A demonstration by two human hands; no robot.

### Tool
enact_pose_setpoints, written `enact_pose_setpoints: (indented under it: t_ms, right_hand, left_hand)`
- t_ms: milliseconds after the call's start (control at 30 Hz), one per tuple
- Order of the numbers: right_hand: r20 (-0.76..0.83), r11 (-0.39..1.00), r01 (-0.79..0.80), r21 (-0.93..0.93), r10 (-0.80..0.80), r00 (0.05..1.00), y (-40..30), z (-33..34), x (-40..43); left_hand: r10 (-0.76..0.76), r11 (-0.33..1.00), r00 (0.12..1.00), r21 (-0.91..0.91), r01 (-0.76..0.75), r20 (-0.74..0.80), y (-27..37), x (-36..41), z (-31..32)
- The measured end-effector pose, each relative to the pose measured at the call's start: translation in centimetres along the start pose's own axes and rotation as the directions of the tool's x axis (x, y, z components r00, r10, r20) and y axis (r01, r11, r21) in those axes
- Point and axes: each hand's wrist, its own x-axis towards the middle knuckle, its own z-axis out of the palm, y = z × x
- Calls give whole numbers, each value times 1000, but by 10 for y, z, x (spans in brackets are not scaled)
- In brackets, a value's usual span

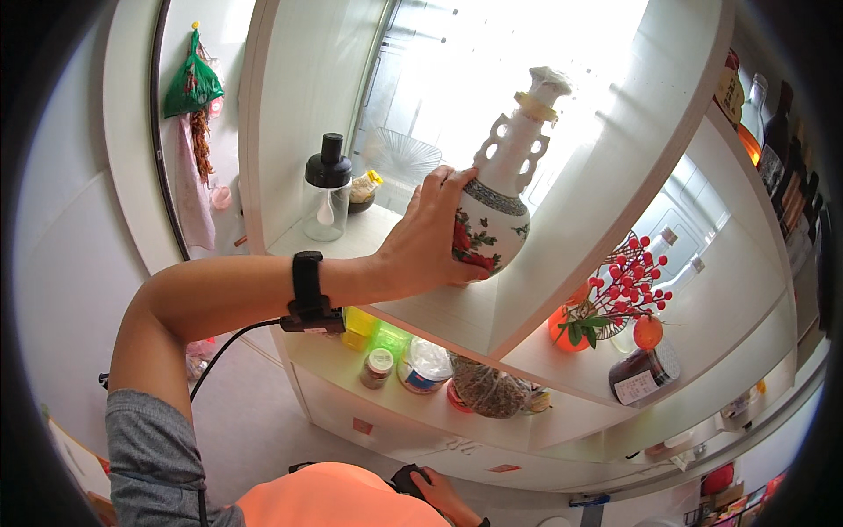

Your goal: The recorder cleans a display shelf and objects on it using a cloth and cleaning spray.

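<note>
A white porcelain vase (504,227) with red flowers, pierced handles and a wrapped top stands, slightly tilted in the view, on a pale wooden shelf (461,309). My left hand (428,230) is spread around the left side of its round body, fingers at the shoulder and thumb low down. Left of it on the same shelf are a glass jar with a black lid (326,191) and a small dark bowl (361,201) holding a yellow-topped packet. My right hand (431,491) is low, beside the orange garment, with its fingers on a black object (408,481).
An upright divider (619,178) rises right of the vase. Beyond it are red berry sprays (629,277), an orange vase (566,329), glass bottles and a dark jar (644,375). The shelf below holds a small lidded jar (377,367), a tub (425,369) and a bagged bundle (490,388).
</note>
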Motion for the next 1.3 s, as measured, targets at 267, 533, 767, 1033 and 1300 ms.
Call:
enact_pose_setpoints:
  t_ms: [267,533,767,1033,1300]
  right_hand:
    - [112,995,-95,-23,97,989,-22,-8,3]
    - [-65,996,-57,-65,53,997,-4,2,-20]
    - [-18,997,18,81,-17,1000,-15,-2,-41]
    - [-17,946,192,-263,-203,979,96,26,-15]
    - [48,986,91,-137,-85,995,54,16,-33]
  left_hand:
    - [-95,995,995,-20,96,38,9,1,6]
    - [492,848,803,396,-353,-337,37,72,-47]
    - [164,971,987,-179,-160,7,49,188,-70]
    - [240,969,969,41,-243,67,43,178,-27]
    - [84,934,995,-351,-57,61,22,165,-21]
